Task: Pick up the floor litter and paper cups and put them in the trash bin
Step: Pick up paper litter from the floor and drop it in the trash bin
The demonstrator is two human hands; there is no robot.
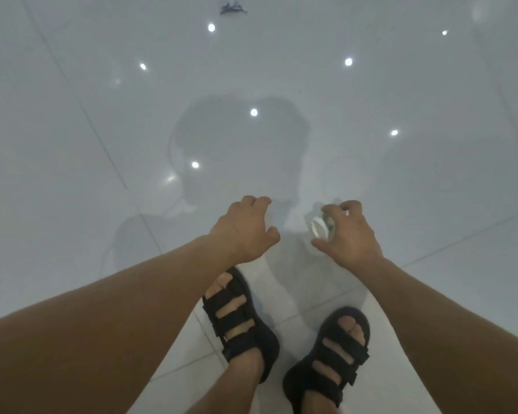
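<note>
Collecting step, on glossy white tiled floor (72,144): no trash bin in sight; next move likely a walk forward to the small dark crumpled litter scrap (232,8) lying well ahead. Left hand (245,231) loosely curled, holding nothing; right hand (349,234) wraps its fingers round a squashed white paper cup (319,227), carried above the floor.

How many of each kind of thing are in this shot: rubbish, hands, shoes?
Crushed paper cup, gripped by the right hand: 1
Dark litter scrap on the floor: 1
Hands: 2, the left hand and the right hand
Black sandals: 2, the left sandal and the right sandal
Total: 6
</note>
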